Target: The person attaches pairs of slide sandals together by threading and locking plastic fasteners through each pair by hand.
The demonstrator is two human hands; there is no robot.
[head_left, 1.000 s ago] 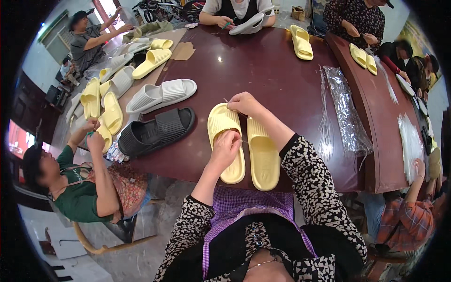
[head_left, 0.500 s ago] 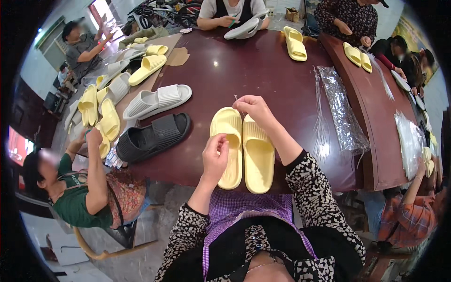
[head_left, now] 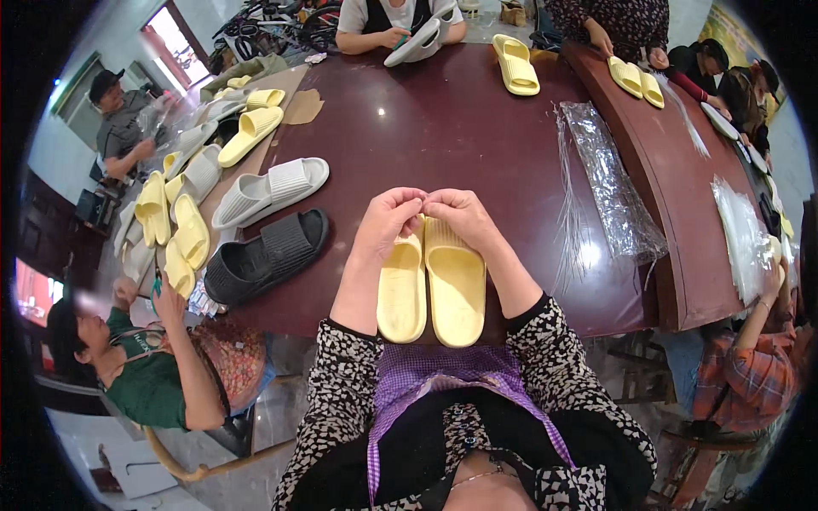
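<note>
A pair of pale yellow slippers lies side by side at the table's near edge, the left slipper (head_left: 401, 298) touching the right slipper (head_left: 457, 298), toes pointing away from me. Over their toe ends my left hand (head_left: 385, 223) and my right hand (head_left: 463, 216) meet, thumbs and fingertips pinched together. A thin pale strand showed at my right fingertips a moment ago; now the closed fingers hide it. What the left fingers pinch cannot be made out. Both hands cover much of the slippers' straps. To the left lie a black slipper (head_left: 268, 255) and a grey slipper (head_left: 271, 192).
Several yellow and grey slippers cover the left side, including a yellow slipper (head_left: 250, 136). On the right are a bundle of thin clear strands (head_left: 569, 204) and a clear plastic bag (head_left: 609, 183). A raised brown ledge (head_left: 673, 213) runs beyond. Co-workers sit around the table (head_left: 392, 140).
My left hand has moved up and away from the left slipper's opening to meet my right hand at the toes. A co-worker at far left has lowered their arms.
</note>
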